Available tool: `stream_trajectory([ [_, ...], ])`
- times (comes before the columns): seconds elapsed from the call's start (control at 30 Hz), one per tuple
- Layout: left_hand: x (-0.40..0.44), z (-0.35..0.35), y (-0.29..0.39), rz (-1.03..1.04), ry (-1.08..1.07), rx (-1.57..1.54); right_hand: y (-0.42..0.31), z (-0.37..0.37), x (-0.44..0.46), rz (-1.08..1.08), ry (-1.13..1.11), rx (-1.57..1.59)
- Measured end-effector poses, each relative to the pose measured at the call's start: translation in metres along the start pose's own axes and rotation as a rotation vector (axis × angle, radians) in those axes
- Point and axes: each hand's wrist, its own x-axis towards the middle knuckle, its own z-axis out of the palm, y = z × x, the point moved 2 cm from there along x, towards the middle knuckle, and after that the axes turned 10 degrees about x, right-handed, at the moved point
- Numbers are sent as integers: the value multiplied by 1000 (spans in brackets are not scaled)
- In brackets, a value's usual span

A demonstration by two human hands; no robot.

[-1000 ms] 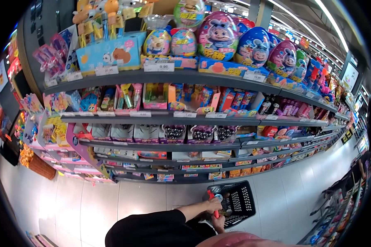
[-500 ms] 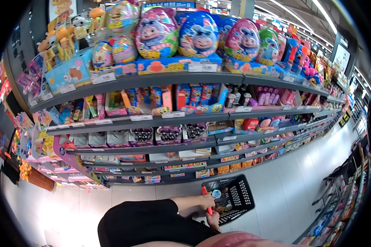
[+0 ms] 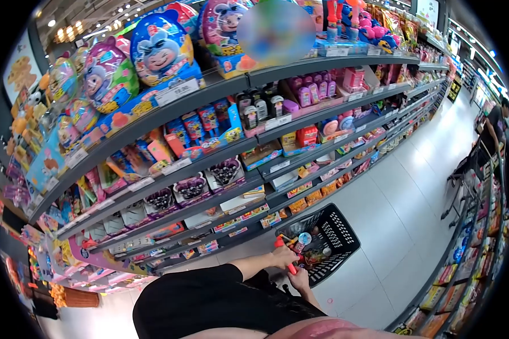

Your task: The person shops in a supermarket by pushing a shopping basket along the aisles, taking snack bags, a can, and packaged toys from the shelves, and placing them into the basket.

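A black shopping basket [image 3: 335, 242] with several items inside stands out from the shelves at lower centre. Along its near side runs a red handle [image 3: 291, 268]. My left hand [image 3: 283, 257] is closed round the upper part of this handle, and my right hand [image 3: 300, 278] grips its lower end. Just beyond my left hand, inside the basket, lies a round container with a pale blue and white top [image 3: 304, 238]. Other items in the basket are too small to name.
Long shelves [image 3: 220, 82] of toys and sweets curve from the left to the far right. Another shelf [image 3: 464, 282] lines the right edge. A person [image 3: 495, 127] stands at the far right beside a dark cart [image 3: 464, 186]. A cone-shaped brown stand [image 3: 80, 297] is lower left.
The view has swung to the right along the shelves, so the large egg-shaped toys now sit further left. Both hands remain on the red handle. More of the basket's contents shows.
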Motion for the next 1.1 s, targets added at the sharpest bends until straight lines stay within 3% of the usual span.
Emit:
stream_trajectory([
  [0.4, 87, 5, -29, 43, 181, -138, 29, -59, 60, 67, -63, 25],
  [0.43, 93, -2, -31, 60, 78, -156, 30, -64, 63, 101, -51, 16],
  [0.57, 110, -22, -43, 155, 85, -222, 39, -90, 86, 190, -81, 37],
  [0.67, 105, -20, -53, 165, 337, -130, 79, -102, 105, 205, -107, -54],
  [0.73, 82, -21, -72, 124, 349, -179, 78, -113, 119, 196, -160, -80],
  [0.8, 54, -41, -87, 118, 364, -43, 64, -128, 124, 129, -251, 261],
  [0.83, 44, -37, -93, 40, 332, -151, 44, -141, 132, 132, -201, 124],
  [0.87, 37, -28, -97, -38, 305, -261, -65, -166, 133, 140, -192, 63],
  [0.93, 17, -2, -109, -269, 103, -497, -66, -193, 174, -65, 2, 134],
  [0.97, 3, 4, -113, -288, 144, -405, -87, -209, 198, -198, 74, 106],
  [1.07, -23, -21, -120, -371, 165, -373, -209, -252, 269, -532, 257, 213],
  [1.1, -29, -37, -122, -407, 140, -446, -245, -268, 292, -689, 367, 83],
])
